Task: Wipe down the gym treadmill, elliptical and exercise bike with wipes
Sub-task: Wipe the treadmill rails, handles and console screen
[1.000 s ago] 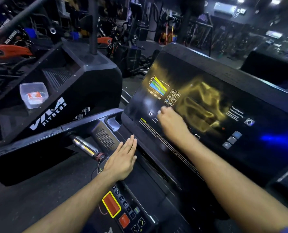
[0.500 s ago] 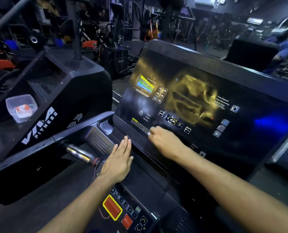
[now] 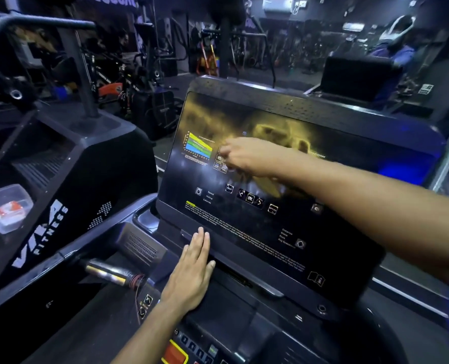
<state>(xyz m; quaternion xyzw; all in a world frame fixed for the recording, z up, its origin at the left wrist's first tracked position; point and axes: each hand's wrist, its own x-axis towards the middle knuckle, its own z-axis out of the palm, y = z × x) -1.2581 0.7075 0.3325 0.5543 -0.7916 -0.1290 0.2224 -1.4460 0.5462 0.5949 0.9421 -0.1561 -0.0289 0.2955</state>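
— What writing can you read from where you stand?

— On the glossy black treadmill console panel (image 3: pixel 283 232) I make out "OK" between two arrow keys, "RESET" just at its ten o'clock, "OPTION" at its four o'clock, and the small words "Speed", "Incline", "Calories" at its nine o'clock. Lower down there is "Distance" and more lines too fine to read. A coloured chart with green, yellow and blue bands (image 3: pixel 197 147) sits at the panel's ten o'clock corner. The big black machine housing (image 3: pixel 68 195) at my nine o'clock carries "FITNESS" in white under a larger word I cannot fully read.

— And your hands?

— My right hand (image 3: pixel 247 156) is up on the panel, just at three o'clock of the chart, over the small square icons. It is blurred; the fingers look bunched, but I cannot tell whether they clamp a wipe or anything at all. My left hand (image 3: pixel 191 274) lies flat, fingers straight and close together, palm down on the dark ledge at the panel's six o'clock edge, fingertips touching its lower rim.

— Anything else nearby?

— A clear plastic tub with a red-and-white packet inside (image 3: pixel 6 207) rests on the housing at nine o'clock. A red button framed in yellow (image 3: pixel 174 354) shows at six o'clock.
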